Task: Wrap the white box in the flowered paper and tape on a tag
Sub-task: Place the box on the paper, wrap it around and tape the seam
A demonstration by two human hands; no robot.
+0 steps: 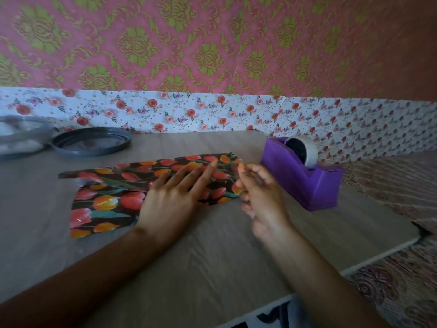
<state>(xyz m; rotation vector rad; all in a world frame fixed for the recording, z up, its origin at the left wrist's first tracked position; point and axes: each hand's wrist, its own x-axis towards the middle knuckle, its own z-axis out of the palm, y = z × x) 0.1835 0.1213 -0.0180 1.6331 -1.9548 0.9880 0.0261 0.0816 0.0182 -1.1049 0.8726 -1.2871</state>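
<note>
The flowered paper (111, 192), dark with red and orange tulips, lies folded over on the wooden table (212, 256); the white box is hidden under it. My left hand (172, 197) presses flat on the paper with straight fingers. Just right of the paper's far right end hovers my right hand (257, 197), blurred, its fingers curled with thumb and forefinger together at the tips; whether a piece of tape is between them is unclear. A purple tape dispenser (305, 183) with a roll of clear tape stands right of that hand. No tag is visible.
A dark round lid (91, 142) and a clear plastic container (21, 136) sit at the far left of the table. A flowered wall border runs behind. The table's right edge (378, 259) drops to a patterned cloth.
</note>
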